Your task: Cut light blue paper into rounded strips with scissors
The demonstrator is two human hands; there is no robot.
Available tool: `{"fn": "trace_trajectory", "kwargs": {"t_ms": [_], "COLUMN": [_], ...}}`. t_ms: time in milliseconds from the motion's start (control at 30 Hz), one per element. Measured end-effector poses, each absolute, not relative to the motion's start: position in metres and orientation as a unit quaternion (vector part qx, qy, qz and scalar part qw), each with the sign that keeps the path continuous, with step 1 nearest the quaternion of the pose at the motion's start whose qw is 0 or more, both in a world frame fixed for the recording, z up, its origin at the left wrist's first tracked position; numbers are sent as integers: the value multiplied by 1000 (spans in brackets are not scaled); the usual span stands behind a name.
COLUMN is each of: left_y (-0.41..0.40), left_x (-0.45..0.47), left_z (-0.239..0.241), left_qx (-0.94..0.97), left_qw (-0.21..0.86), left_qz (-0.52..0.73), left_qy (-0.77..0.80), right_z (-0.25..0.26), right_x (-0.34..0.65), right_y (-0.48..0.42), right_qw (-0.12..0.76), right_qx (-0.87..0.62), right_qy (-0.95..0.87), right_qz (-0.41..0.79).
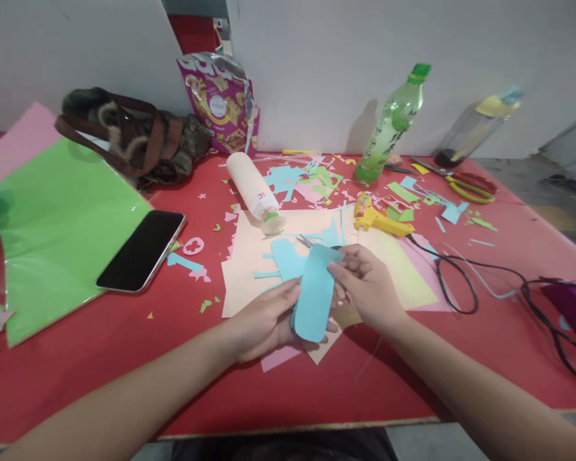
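Note:
A light-blue paper cutout (317,298), long with rounded lower corners, is held up between both hands. My left hand (273,314) pinches its left edge, thumb on the front and fingers behind. At the upper right edge my right hand (362,282) grips it between thumb and fingers. Another blue layer shows behind its lower left edge. Just beyond the cutout, scissors (305,241) lie with their blade tips showing; the rest is mostly hidden. More blue paper (287,257) rests on cream sheets (249,301) under the hands.
A white bottle (251,186) lies beyond the sheets, left of a yellow glue gun (381,221) with a black cord. A phone (143,251) rests on green sheets (72,218) at left. A green bottle (391,125), snack bag (223,105) and paper scraps (312,182) occupy the back.

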State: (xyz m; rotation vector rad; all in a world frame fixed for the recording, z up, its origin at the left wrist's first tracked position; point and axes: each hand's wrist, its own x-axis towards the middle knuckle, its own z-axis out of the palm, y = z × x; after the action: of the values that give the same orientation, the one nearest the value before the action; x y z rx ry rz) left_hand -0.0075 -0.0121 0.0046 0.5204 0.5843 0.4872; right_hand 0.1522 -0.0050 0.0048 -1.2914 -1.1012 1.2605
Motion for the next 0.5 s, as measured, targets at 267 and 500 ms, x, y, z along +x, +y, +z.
{"fn": "trace_trajectory", "kwargs": {"t_ms": [267, 500], "left_y": [-12, -7], "left_x": [-9, -9], "left_z": [1, 0], "left_qx": [249, 224], "left_qw": [887, 901], "left_qz": [237, 185], "left_qy": [309, 322], "right_z": [4, 4], "right_x": [155, 161], "right_y": [-4, -1], "right_qw": [450, 569], "right_qx": [-583, -517], "right_qy": [-477, -434], "right_qz": [480, 469]}}
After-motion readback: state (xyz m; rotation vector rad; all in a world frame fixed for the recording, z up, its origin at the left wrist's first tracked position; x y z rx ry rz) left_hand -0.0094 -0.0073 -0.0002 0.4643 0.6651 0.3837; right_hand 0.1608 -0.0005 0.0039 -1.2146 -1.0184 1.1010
